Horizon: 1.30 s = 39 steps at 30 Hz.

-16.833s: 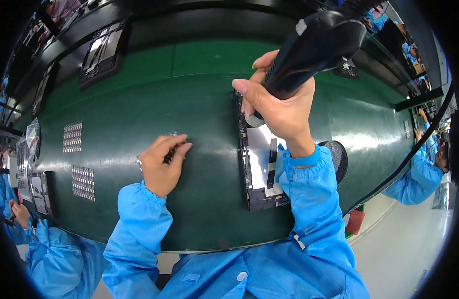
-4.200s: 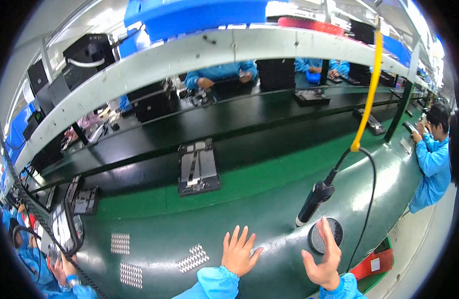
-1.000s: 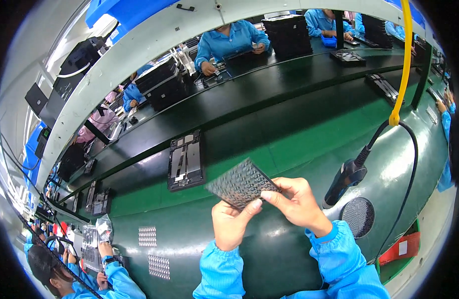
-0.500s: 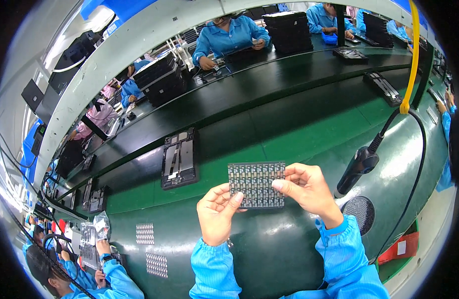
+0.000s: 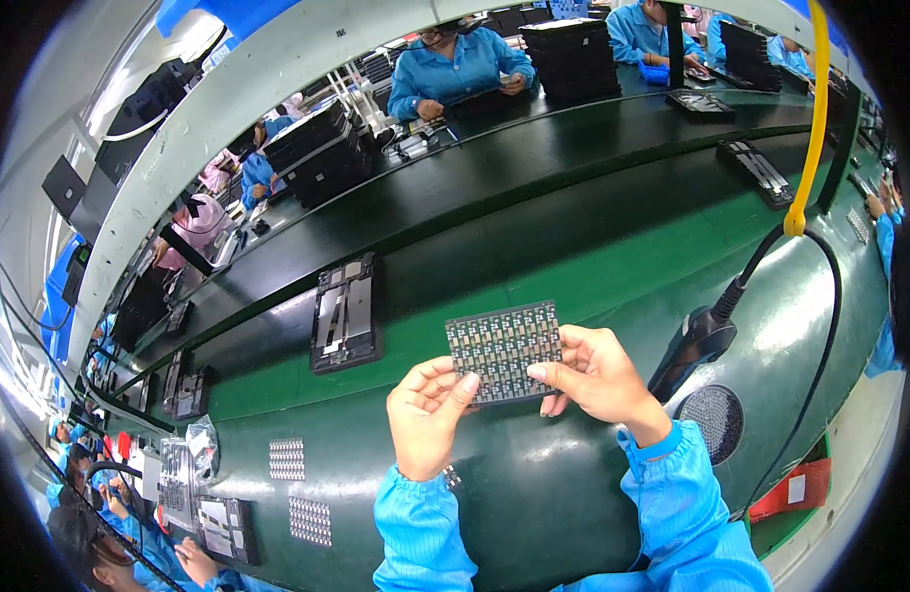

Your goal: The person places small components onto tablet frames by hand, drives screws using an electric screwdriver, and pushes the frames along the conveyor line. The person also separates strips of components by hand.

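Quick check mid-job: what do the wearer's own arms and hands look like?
The left hand and right hand are bare, ungloved. Loose, bright blue sleeves with fine lines gather at their ends. A smooth blue band shows below the right hand.

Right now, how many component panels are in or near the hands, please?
4: one panel between the left hand and right hand, a second panel and third panel at left on the bench, and apparently a fourth panel mostly hidden behind the left cuff. Others may be hidden.

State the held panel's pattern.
Dark panel with repeating rows of small, lighter rectangles; it shows best in the head view.
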Motion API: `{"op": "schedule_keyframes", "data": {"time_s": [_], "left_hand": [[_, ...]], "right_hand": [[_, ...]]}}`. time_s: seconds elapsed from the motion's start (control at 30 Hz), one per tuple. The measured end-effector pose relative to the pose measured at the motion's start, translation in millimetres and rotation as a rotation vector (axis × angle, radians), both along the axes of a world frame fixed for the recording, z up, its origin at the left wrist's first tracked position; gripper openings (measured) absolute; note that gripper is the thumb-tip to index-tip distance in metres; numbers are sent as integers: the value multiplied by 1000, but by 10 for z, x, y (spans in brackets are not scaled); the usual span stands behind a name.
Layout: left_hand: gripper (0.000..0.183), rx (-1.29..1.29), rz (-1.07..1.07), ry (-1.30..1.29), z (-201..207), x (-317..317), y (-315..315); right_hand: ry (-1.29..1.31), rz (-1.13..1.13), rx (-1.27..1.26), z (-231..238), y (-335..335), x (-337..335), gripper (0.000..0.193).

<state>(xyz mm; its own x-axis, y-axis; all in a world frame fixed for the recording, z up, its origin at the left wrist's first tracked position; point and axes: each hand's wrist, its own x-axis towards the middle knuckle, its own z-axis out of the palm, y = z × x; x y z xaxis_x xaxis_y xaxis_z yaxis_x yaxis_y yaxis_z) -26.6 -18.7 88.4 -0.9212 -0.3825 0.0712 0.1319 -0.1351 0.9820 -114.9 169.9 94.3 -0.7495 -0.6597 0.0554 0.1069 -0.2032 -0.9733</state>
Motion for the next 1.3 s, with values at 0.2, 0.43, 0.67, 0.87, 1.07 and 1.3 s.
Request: {"op": "schedule_keyframes", "data": {"time_s": [0.2, 0.43, 0.67, 0.87, 1.07, 1.3], "left_hand": [[38, -441, 171, 190, -8, -34, -38], [20, -424, -7, 86, -104, -27, -39], [18, -190, -72, 52, -158, -37, -24], [16, -398, -51, 119, -191, -85, -13], [15, -331, -122, -52, -220, -63, -131], [10, -491, -210, -26, -156, -72, -141]], "right_hand": [[338, 169, 301, -34, 84, -55, 14], [263, 26, 238, -74, 6, -7, 20], [306, -73, 137, -354, -53, -91, 24], [417, 23, 238, -310, -15, -109, 19], [494, -17, 233, -310, -51, -122, 18], [413, -80, 275, -230, 17, -103, 13]]}}
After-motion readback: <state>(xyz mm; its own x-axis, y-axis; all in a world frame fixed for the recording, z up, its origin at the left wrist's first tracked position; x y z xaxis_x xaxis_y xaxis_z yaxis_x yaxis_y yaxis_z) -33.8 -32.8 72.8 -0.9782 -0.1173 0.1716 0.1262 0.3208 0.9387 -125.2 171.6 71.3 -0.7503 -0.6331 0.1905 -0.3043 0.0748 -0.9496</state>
